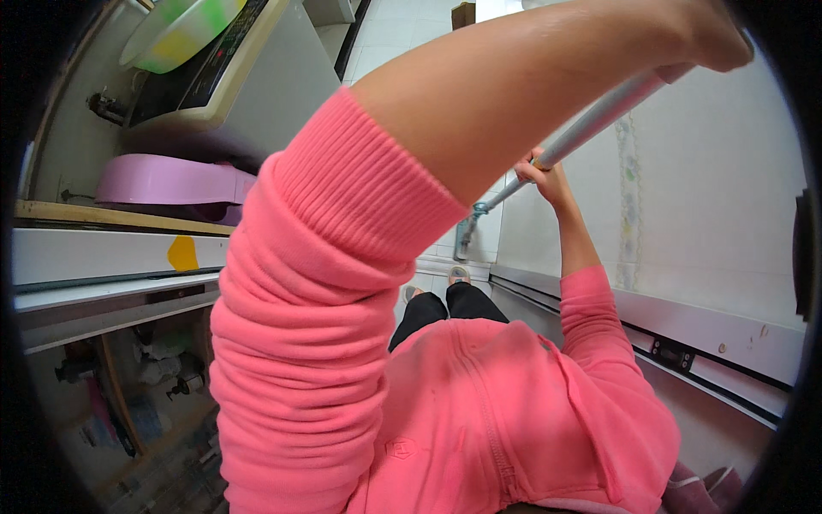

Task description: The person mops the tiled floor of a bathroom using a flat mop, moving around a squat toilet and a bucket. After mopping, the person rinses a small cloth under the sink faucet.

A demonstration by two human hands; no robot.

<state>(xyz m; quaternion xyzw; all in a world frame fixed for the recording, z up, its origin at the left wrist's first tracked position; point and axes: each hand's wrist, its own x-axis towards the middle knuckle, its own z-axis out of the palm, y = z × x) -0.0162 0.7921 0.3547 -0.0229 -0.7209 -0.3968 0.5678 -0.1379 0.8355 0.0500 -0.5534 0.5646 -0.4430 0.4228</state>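
Item 1: grey pole (604, 118), slanting from the left hand down past the right fingers.
Item 2: right hand (545, 176), fingers curled closed round the pole, with no gap showing.
Item 3: left hand (717, 41), at the pole's upper end, above and right of the right fingers; its own fingers are hidden, so how far they close cannot be told.
Item 4: flat head (463, 238), at the pole's lower end, below and left of the right fingers, down at the white tiled floor (441, 250); firm contact cannot be confirmed.
Item 5: appliance (274, 81), pale-sided, well left of the right fingers, with 1 green-and-yellow basin (175, 47) on top.
Item 6: pink tub (163, 178), farther left of the same fingers.
Progress: pole in hand, head lowered, apparently mid-use; no finished tiles can be told from unfinished, so the remainder cannot be judged.
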